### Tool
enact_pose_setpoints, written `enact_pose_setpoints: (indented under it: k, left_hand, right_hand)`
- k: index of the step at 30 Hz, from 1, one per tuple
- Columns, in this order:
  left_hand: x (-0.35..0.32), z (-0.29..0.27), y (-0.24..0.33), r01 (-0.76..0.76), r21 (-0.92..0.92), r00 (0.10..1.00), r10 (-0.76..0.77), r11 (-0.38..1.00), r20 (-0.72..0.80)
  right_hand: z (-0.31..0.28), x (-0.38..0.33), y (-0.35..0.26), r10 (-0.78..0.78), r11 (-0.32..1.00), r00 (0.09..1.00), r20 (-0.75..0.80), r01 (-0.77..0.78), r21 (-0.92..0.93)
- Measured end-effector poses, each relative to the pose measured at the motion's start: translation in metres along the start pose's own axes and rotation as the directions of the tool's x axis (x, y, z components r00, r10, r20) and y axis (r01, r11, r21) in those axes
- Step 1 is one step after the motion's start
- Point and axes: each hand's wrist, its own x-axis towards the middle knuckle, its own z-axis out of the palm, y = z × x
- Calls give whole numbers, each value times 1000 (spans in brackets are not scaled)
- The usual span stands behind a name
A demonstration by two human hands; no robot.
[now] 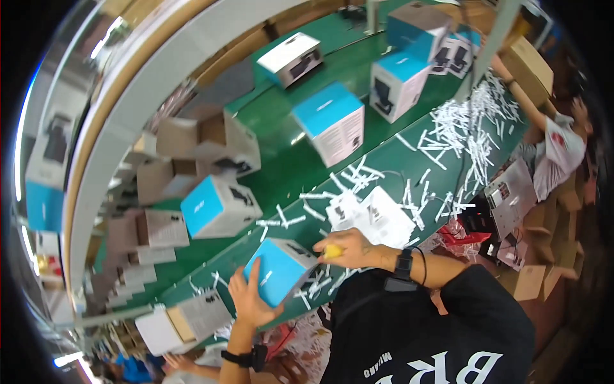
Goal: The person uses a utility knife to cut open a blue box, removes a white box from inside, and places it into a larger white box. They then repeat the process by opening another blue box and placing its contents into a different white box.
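A blue-and-white carton (pixel 275 272) sits tilted at the near edge of the green bench, between my two hands. My left hand (pixel 253 299) holds its left side, with a finger along the blue face and the thumb at the lower edge. My right hand (pixel 348 248) is closed around a small yellow object (pixel 332 251) whose kind I cannot make out. That hand is just off the carton's right corner. Printed white sheets (pixel 384 217) lie beyond my right wrist, with white paper strips (pixel 313 211) scattered around them.
Similar cartons (pixel 329 125) stand across the green bench (pixel 272 137), and open ones (pixel 211 137) sit at the left. A heap of strips (pixel 473 121) covers the far right. Another person (pixel 559 150) reaches in there. An open carton (pixel 192 320) is at the lower left, near another person's hand.
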Motion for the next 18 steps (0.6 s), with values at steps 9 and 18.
enact_pose_setpoints:
  k: [9, 18]
  left_hand:
    - [106, -42, 56, -100, -988, 936, -325, 121, -134]
    - [356, -43, 234, 253, -877, 934, -133, -408, 332]
  right_hand:
    - [-123, -137, 70, 560, 726, 549, -621, -686, 48]
    - [-111, -88, 75, 491, 805, 727, -480, -590, -71]
